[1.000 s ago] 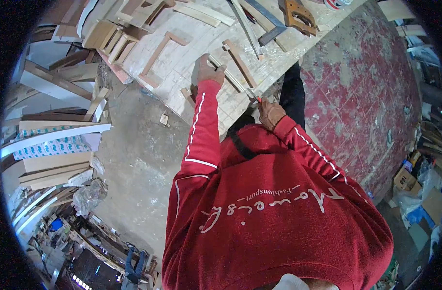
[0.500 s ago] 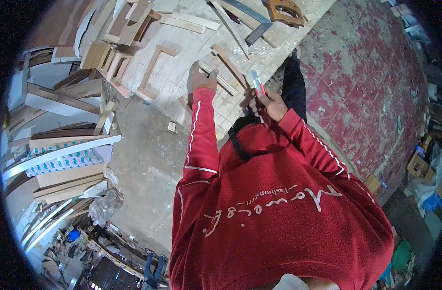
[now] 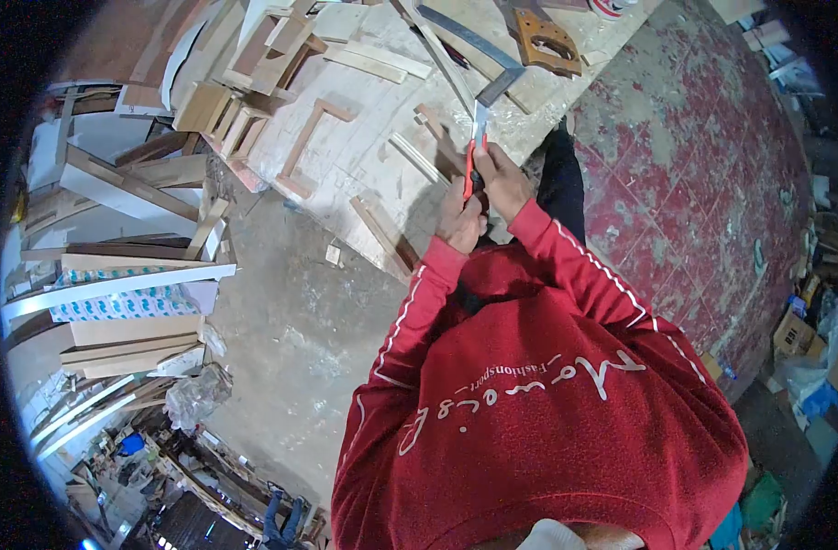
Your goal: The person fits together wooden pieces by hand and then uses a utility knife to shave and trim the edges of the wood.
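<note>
In front of my body I hold a red utility knife [image 3: 469, 169] with its pale blade end pointing away from me, toward the bench. My right hand [image 3: 508, 186] is closed around its side. Fingers curled, my left hand [image 3: 461, 218] grips the knife's near end. Beyond the hands lie a pale grooved wood strip [image 3: 420, 159] and a brown wood strip [image 3: 440, 136] on the workbench [image 3: 355, 156]. Another wood strip [image 3: 379, 231] rests at the bench's near edge, left of my left hand.
An angled wooden piece [image 3: 307, 137] lies on the bench's left. Farther back are a metal square [image 3: 500, 84], a handsaw [image 3: 545, 43] and a long pale strip [image 3: 435, 48]. Stacked boards [image 3: 130, 183] stand left of the bench; red tiled floor [image 3: 676, 183] is on the right.
My left hand has let go of the grooved wood strip and come right to the knife in my right hand. The view has shifted slightly, and more of the bench's far side shows.
</note>
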Demonstrator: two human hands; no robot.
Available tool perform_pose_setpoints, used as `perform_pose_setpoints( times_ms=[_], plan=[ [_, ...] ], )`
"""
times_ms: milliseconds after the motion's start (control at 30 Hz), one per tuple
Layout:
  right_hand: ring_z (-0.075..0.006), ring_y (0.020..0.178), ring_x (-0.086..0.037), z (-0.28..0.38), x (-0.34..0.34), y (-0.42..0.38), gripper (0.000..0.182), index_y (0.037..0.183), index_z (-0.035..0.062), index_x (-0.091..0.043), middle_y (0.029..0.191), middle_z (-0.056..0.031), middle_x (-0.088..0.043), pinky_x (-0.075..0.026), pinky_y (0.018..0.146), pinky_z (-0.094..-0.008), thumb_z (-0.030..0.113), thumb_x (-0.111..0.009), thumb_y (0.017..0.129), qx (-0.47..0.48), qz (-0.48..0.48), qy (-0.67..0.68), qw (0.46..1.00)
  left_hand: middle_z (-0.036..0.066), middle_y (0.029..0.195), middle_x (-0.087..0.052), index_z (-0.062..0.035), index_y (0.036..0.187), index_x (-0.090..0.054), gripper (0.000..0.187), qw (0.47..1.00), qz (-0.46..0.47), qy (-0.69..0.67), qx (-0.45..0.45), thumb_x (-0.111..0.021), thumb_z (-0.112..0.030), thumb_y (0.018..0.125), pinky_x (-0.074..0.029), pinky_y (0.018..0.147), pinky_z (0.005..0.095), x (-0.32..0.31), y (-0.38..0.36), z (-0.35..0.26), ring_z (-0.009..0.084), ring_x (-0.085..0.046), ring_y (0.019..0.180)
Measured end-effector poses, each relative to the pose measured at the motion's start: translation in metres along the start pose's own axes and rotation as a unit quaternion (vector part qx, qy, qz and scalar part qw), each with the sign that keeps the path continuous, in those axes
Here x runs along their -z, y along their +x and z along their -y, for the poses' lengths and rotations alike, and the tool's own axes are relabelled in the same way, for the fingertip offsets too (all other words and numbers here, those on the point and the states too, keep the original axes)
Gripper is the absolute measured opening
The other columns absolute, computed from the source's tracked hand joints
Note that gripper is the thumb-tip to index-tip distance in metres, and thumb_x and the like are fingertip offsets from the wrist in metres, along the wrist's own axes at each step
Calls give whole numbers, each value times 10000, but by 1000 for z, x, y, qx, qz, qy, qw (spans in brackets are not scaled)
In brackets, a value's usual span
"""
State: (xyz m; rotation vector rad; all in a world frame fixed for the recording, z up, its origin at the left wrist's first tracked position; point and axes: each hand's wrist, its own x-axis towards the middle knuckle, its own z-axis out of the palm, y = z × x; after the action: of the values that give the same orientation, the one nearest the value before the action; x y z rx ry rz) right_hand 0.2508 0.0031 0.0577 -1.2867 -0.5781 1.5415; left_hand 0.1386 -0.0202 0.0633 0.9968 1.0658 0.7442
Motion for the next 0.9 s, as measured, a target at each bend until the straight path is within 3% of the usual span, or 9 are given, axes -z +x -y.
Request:
perform_pose_setpoints(
  times_ms=[67,100,200,367,433,533,667,733,900],
  plan=[
    [-247,823,-556,5,0,-13,386,1004,-17,-513,824,-131,-588,-426,727,-325,339,-531,857,202,-67,-331,919,48,736,-485,-36,1047,-476,233,999,-37,-5,15,-369,-85,847,-403,445,257,3,0,-2,109,-495,573],
    [-287,749,-565,15,-5,-21,399,888,-3,-517,751,-148,-566,-438,691,-350,380,-588,800,234,-99,-375,892,50,750,-487,-35,1047,-478,243,983,-79,68,-153,-367,-103,843,-389,461,263,6,15,27,115,-475,591],
    [-309,683,-568,28,-8,-29,390,863,8,-523,730,-153,-567,-445,639,-371,383,-600,790,189,-62,-442,875,53,766,-495,-29,1046,-484,257,998,-61,-25,-15,-371,-123,835,-402,504,271,4,7,6,132,-476,612],
    [-267,610,-563,21,-8,-21,324,874,17,-531,704,-141,-566,-456,587,-342,316,-619,788,258,-63,-453,851,52,771,-494,-23,996,-505,321,992,-90,-72,47,-380,-305,905,-410,553,275,2,3,-1,136,-472,618],
    [-283,635,-576,21,-10,-22,266,913,18,-534,740,-146,-573,-462,590,-353,244,-605,791,318,-46,-460,828,62,755,-500,-24,930,-532,435,978,-180,45,-99,-362,-424,917,-409,583,316,-2,6,-1,160,-483,621],
    [-298,702,-587,18,-12,-21,246,967,19,-532,805,-157,-577,-474,619,-360,181,-582,789,317,-34,-467,825,108,754,-527,-14,879,-547,492,968,-202,129,-79,-339,-458,917,-408,634,364,-7,-6,-25,224,-520,679],
    [-314,777,-581,17,-16,-20,267,1005,21,-526,867,-165,-575,-479,676,-368,154,-577,779,366,-32,-477,799,75,823,-576,20,911,-562,475,963,-218,119,-109,-373,-416,925,-423,690,321,-2,2,-4,172,-520,739],
    [-331,835,-566,15,-15,-19,267,1010,25,-528,908,-169,-570,-472,734,-382,134,-575,770,367,-15,-480,797,165,774,-552,7,873,-537,499,961,-213,132,-113,-323,-441,922,-404,656,397,-1,1,-6,311,-540,731],
    [-335,881,-541,23,-17,-20,269,1003,37,-509,923,-164,-555,-458,730,-401,212,-541,800,338,12,-544,768,149,755,-555,12,879,-543,473,966,-212,98,-111,-345,-416,924,-405,647,374,1,4,5,269,-542,718]
  ],
)
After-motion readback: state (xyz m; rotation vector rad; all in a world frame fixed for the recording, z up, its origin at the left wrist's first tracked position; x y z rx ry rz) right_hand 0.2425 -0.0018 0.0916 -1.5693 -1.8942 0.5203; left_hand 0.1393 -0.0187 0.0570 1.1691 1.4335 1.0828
